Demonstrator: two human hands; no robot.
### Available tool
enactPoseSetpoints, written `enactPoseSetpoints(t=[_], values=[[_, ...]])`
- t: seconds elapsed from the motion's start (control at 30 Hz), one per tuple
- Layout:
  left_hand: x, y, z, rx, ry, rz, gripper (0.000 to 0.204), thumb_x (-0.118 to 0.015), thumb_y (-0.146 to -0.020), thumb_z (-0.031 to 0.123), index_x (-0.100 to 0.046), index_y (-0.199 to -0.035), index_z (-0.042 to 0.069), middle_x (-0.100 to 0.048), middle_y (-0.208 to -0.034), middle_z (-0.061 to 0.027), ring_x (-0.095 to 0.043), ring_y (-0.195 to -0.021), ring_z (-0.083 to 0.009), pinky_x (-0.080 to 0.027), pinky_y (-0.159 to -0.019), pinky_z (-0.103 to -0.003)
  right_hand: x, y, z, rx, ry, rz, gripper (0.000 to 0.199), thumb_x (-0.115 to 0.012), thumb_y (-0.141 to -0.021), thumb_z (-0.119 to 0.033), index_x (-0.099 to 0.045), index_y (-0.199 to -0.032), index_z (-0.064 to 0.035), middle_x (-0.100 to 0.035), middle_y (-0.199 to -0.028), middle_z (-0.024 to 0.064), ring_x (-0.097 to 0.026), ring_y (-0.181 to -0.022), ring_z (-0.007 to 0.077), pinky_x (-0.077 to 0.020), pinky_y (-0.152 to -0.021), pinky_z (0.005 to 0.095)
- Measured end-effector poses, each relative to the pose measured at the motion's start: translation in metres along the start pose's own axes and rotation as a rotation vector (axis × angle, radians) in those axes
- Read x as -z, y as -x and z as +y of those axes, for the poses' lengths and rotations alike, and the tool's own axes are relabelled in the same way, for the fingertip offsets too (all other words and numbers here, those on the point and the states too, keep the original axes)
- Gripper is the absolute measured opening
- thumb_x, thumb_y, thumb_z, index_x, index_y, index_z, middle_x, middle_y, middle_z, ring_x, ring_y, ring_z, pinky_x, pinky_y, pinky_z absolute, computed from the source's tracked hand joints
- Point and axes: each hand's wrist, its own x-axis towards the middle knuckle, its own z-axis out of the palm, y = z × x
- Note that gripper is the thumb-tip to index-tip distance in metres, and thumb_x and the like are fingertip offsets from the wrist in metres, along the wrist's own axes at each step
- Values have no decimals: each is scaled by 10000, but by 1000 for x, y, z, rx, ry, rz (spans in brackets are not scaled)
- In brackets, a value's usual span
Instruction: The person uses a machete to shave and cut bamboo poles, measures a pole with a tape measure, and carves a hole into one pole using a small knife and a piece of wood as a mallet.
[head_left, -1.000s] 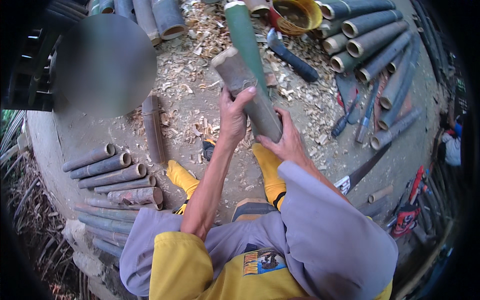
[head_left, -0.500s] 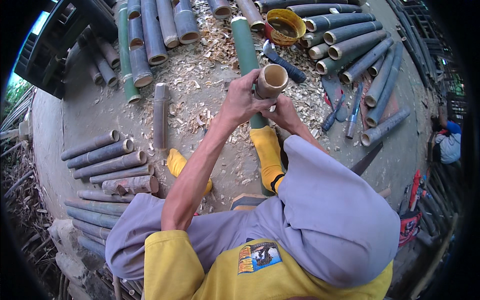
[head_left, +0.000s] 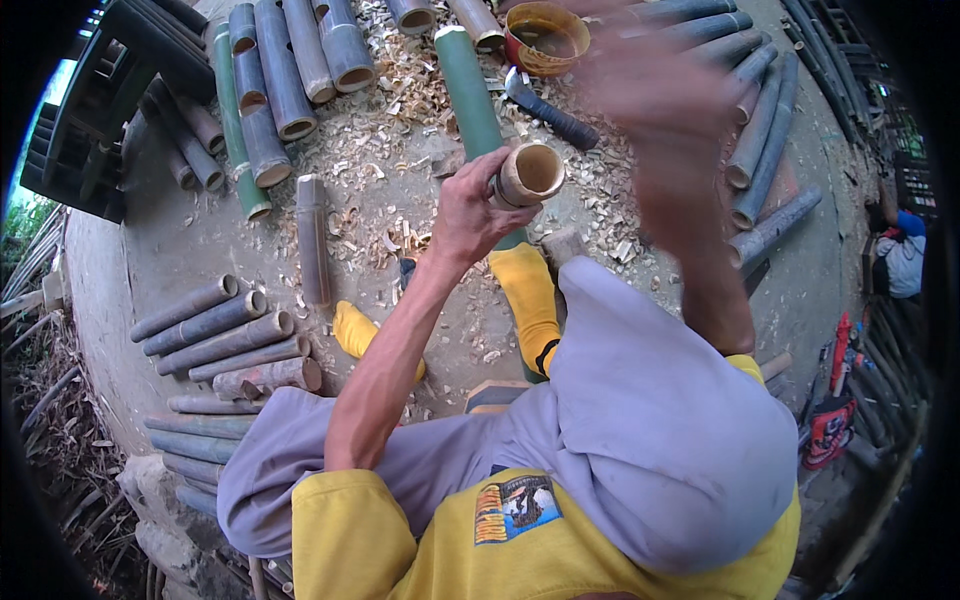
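My left hand (head_left: 468,212) is shut around a short tan bamboo tube (head_left: 531,174), held up with its hollow open end facing me. My right hand (head_left: 668,130) is raised to the right of the tube, apart from it and badly blurred; it seems to hold nothing. A long green bamboo pole (head_left: 468,92) lies on the ground under the tube, running away from between my yellow-covered feet (head_left: 528,292). My knees in grey trousers fill the lower middle.
Cut bamboo tubes lie in rows at the left (head_left: 228,332), top left (head_left: 284,72) and right (head_left: 762,150). One tube (head_left: 312,240) lies alone. A black-handled blade (head_left: 552,112), an orange bowl (head_left: 545,36) and shavings lie ahead. Another person (head_left: 905,252) is at the right edge.
My right hand has come off the bamboo tube and swung up to the right, blurred. My left hand now holds the tube alone, in about the same place.
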Motion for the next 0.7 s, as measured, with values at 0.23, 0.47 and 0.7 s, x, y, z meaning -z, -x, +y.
enactPoseSetpoints(t=[0.23,0.47,0.7], values=[[5,-1,-12,117,39,-69,573,-829,-611,131,-592,-1120,19,-647,-1016,-160,-645,-897,-274,-517,-786,-359,-65,22,21,-160,-242,-387,372,-493,-928,-322,-624,-1102,-21,-656,-781,224,-673,-764,360,-537,-672,468],[29,10,2,91,-63,-81,651,-781,-704,151,-516,-1292,63,-606,-1206,-105,-588,-1112,-226,-476,-960,-399,-68,42,74,-536,-525,47,301,-581,-909,-223,-631,-1136,-32,-690,-907,141,-666,-799,164,-527,-691,291],[14,4,-1,-22,-45,2,730,-830,-619,177,-533,-1272,37,-604,-1211,-142,-581,-1141,-270,-474,-964,-387,-148,145,209,-465,275,-475,483,-664,-814,-228,-510,-1256,-108,-575,-1135,150,-539,-1046,337,-450,-900,450]])
